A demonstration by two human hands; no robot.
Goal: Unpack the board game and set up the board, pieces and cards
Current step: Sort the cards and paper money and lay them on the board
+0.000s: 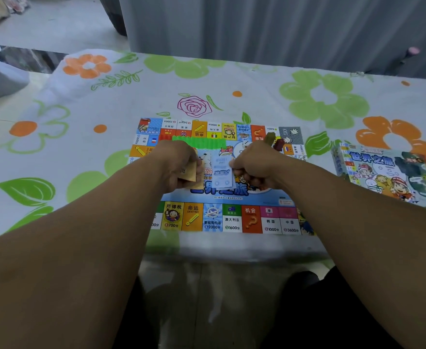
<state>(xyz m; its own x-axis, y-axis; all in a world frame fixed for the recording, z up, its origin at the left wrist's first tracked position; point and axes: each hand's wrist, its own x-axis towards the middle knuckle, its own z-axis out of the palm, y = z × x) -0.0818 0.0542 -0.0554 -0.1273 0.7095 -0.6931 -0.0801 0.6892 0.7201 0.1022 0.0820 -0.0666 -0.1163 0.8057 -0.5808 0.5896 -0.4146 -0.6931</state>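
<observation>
Table point(81, 117) was covered with a white cloth printed with orange and green flowers, and a grey curtain point(257, 28) hung right behind its far edge. A pale floor showed beyond the table's far left corner. A grey bin point(0, 76) stood well left of the hands, off the table; its contents could not be seen.

The game box point(388, 172) lay flat on the table, well right of the right hand, picture side up. Whether anything was inside could not be told.

The board point(232, 217) lay unfolded and flat on the table, directly under both hands, with its near row of squares between the hands and the person.

The left hand point(179, 165) was curled around a tan stack of cards point(190, 172). The right hand point(254, 165) was closed, pinching a pale blue note point(222, 172) that hung between the two hands above the board's middle.

A green strip point(199, 142), blurred, lay on the board just beyond the hands. An olive piece point(269, 138) and a red piece point(278, 144) stood just beyond the right hand, near the board's far right corner.
</observation>
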